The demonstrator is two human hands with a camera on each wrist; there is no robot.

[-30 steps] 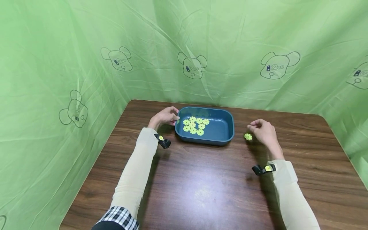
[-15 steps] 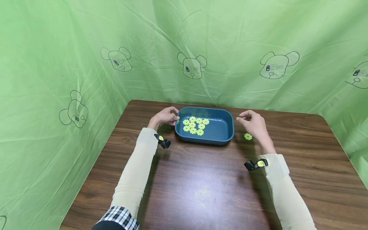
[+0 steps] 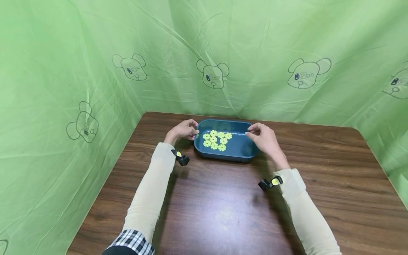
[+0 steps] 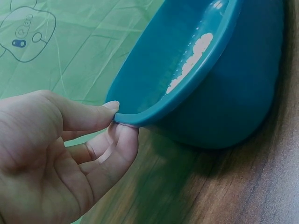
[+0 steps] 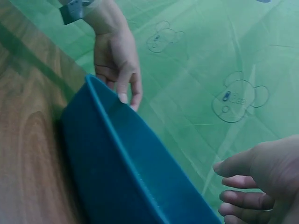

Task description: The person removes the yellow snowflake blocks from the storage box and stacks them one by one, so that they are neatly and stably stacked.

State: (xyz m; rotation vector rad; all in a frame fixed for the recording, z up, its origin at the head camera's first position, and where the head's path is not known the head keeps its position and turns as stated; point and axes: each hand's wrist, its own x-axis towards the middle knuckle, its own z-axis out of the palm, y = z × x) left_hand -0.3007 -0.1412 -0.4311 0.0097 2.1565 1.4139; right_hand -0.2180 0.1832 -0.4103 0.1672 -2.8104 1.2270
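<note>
A dark blue-green plastic tub stands near the back of the table. Flat inside its left half lie several yellow flower-shaped discs, edge to edge round a small gap; they look pale in the left wrist view. My left hand pinches the tub's left rim between thumb and fingers. Over the tub's right end hovers my right hand, thumb and fingers loosely bent and apart. In the right wrist view nothing shows between the right hand's fingers. The loose disc on the table is hidden, seemingly behind the right forearm.
The brown wood-grain table reaches forward and to both sides of the tub. Behind and to the left, a green curtain with printed bear heads hangs close to the table's back edge. Each wrist wears a black camera mount.
My right hand has moved left from above the loose yellow disc to over the tub's right end. The loose disc stayed on the table, then went out of sight. My left hand has kept still.
</note>
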